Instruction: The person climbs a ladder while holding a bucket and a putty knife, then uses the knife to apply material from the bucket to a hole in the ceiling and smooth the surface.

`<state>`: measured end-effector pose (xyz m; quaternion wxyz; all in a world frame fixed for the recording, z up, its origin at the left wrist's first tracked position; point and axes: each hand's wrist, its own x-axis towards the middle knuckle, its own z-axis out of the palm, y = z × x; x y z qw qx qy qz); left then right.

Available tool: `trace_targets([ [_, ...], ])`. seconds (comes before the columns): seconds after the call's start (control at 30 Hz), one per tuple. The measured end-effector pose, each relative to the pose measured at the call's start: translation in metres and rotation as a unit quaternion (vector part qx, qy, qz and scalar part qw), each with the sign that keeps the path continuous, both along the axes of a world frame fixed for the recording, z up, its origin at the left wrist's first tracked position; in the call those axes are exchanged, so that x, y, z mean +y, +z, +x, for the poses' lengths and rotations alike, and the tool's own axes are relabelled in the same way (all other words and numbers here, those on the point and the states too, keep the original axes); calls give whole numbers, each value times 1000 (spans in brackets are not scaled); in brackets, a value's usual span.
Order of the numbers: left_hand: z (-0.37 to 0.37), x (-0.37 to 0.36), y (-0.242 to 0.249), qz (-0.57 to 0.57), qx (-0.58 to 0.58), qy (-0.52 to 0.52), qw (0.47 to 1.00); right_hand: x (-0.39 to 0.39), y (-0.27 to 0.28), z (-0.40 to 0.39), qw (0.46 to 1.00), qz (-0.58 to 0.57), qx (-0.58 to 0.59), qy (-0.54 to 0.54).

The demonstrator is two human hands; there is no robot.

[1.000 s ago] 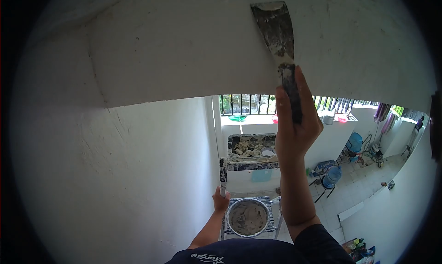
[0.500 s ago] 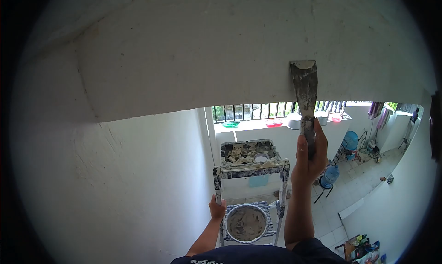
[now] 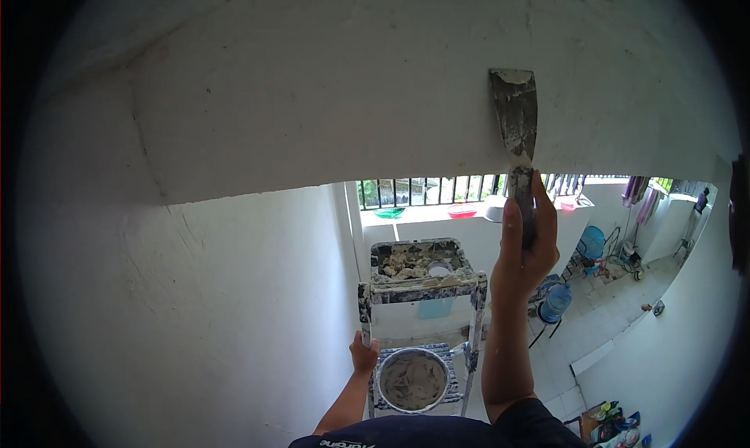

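Paste-smeared grey metal scraper (image 3: 516, 118) raised before a broad grey-white plastered beam (image 3: 312, 104)

The scraper stands broad end up, almost upright; whether it touches the beam cannot be told. The right hand (image 3: 528, 260) is clamped around its dark handle (image 3: 521, 186). Lower down, the left hand (image 3: 363, 356) is closed on the side of a paint-splattered metal stepladder (image 3: 365, 303). On the stepladder sits a round, white-rimmed bucket (image 3: 448, 381) of grey paste (image 3: 412, 379); just beyond its upper crossbar (image 3: 422, 296), a dark, crusted rectangular tray (image 3: 418, 243) holds pale clumps (image 3: 402, 264).
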<state>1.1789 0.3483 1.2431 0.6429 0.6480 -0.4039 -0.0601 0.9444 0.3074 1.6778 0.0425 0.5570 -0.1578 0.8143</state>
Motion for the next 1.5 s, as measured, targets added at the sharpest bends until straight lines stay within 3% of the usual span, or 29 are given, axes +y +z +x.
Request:
trace_targets([
  [0.2, -2, 3, 4, 16, 1, -2, 1000, 16, 59, -3, 996, 82, 20, 14],
  [0.37, 0, 1, -1, 1, 0, -2, 1000, 0, 34, 1, 1000, 4, 3, -10],
  [0.63, 0, 2, -1, 10, 11, -8, 1000, 17, 68, -10, 996, 84, 27, -23],
  [0.73, 0, 0, 3, 29, -1, -9, 1000, 9, 34, -19, 998, 59, 31, -4],
  [0.83, 3, 0, -8, 1, -28, 7, 1000, 10, -56, -52, 988, 119, 49, 87],
  [0.9, -1, 6, 3, 18, 1, -7, 1000, 17, -127, -88, 923, 235, 21, 304],
  [0.93, -1, 5, 7, 17, 12, -15, 1000, 21, -160, -113, 858, 300, 27, 416],
  [1.0, 1, 3, 7, -7, -6, -14, 1000, 34, -216, -168, 698, 422, 16, 579],
  [1.07, -2, 1, 7, -13, -18, -5, 1000, 51, -264, -226, 517, 552, 12, 654],
  [1.1, -2, -1, 9, -5, -22, 3, 1000, 62, -286, -246, 496, 599, 32, 628],
  [1.2, -4, 10, 1, 11, -21, 4, 1000, 85, -361, -289, 363, 827, 17, 430],
  [1.23, -2, 7, 3, 8, -19, 1, 1000, 90, -403, -299, 365, 880, 119, 278],
  [1.27, -1, 1, 6, 3, -18, -3, 1000, 94, -451, -309, 322, 881, 344, 41],
  [1.3, -2, 1, 8, -4, -16, -1, 1000, 101, -486, -310, 179, 745, 615, -184],
  [1.33, -2, 1, 3, -2, -6, -8, 1000, 105, -489, -311, 120, 738, 646, -154],
  [1.4, 3, -1, -6, 0, 10, -17, 1000, 104, -460, -314, 181, 899, 380, 121],
  [1.5, 7, -9, -25, -36, -16, 6, 999, 103, -368, -270, 401, 842, 352, 81],
])
